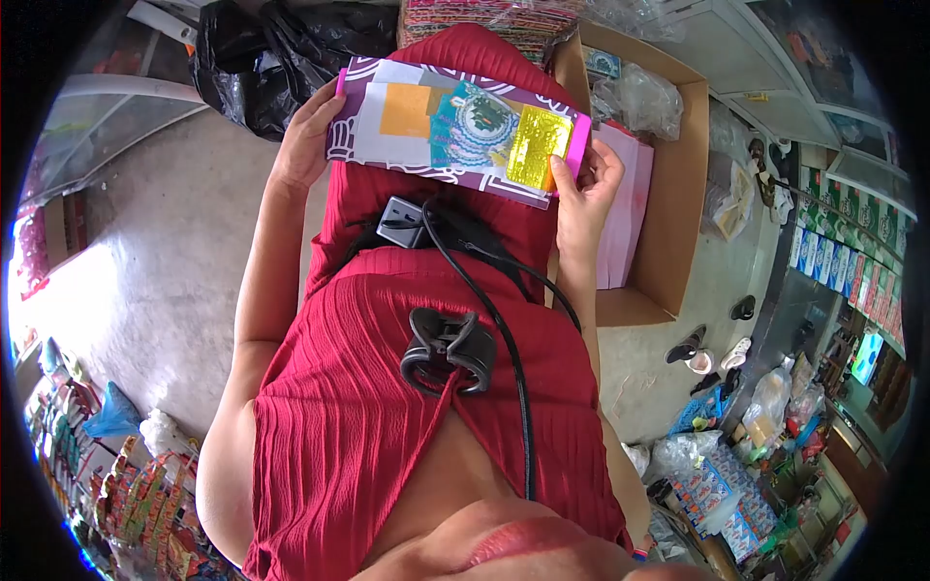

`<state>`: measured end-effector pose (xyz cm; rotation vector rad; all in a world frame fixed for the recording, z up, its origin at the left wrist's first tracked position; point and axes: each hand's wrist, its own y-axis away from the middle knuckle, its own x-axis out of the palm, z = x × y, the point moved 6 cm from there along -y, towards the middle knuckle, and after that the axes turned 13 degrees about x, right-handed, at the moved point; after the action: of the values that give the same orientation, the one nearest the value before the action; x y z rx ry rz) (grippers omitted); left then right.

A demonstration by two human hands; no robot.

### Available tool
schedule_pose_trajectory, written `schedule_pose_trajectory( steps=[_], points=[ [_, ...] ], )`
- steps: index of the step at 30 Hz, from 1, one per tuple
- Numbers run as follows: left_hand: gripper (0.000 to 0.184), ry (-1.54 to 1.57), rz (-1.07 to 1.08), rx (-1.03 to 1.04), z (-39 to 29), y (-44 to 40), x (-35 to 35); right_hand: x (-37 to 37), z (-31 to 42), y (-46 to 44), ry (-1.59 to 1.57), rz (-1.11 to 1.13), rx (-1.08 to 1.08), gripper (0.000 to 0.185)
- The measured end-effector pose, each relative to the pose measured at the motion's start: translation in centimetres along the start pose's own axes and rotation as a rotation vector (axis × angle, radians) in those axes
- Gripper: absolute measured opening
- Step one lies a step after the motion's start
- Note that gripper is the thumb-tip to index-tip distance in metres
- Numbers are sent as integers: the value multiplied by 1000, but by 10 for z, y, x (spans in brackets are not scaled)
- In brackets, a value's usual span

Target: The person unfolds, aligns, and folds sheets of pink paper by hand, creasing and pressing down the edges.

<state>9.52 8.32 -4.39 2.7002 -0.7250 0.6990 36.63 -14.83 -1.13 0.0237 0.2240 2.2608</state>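
A flat, clear-wrapped paper packet (402, 155) lies level above my lap, held at both ends. It has a purple and white pattern, pink end strips, pale and orange paper, a teal printed piece and a shiny yellow foil rectangle. My left hand (308, 136) is closed on its left end, thumb along the edge. My right hand (587, 189) grips the right end, with the thumb over the yellow foil and the fingers partly hidden behind.
An open cardboard box (678, 242) beside my right arm holds pink sheets (625, 213) and plastic bags. Black plastic bags (242, 68) lie at the upper left. Behind the packet stands a stack of colourful paper (484, 21). Shoes (688, 344) sit on the floor at right.
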Motion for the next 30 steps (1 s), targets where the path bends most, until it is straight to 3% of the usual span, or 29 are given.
schedule_pose_trajectory(
  steps=[2, 4, 7, 8, 10, 17, 30],
  points=[
    [50, -10, -20, -12, 1, 0, -6, -1, -3, -1, -41, 6, 4, 54],
    [48, -35, 55, 11, 3, 0, -4, -6, -15, -5, 206, -5, 56, 41],
    [46, -20, 44, 52, 2, -1, -1, -7, -17, -7, 182, -42, 11, 33],
    [47, -5, 50, 54, 2, -2, -7, -4, -15, -5, 182, -30, 14, 33],
    [48, 1, 44, 53, -5, -2, -3, 1, -12, -3, -97, 37, 246, 30],
    [49, -3, 50, 34, -18, -3, 8, -2, -7, -7, 9, 95, 268, 24],
    [47, -20, 130, 44, -21, -9, -3, -2, -4, -11, -71, 109, 322, 20]
  ],
)
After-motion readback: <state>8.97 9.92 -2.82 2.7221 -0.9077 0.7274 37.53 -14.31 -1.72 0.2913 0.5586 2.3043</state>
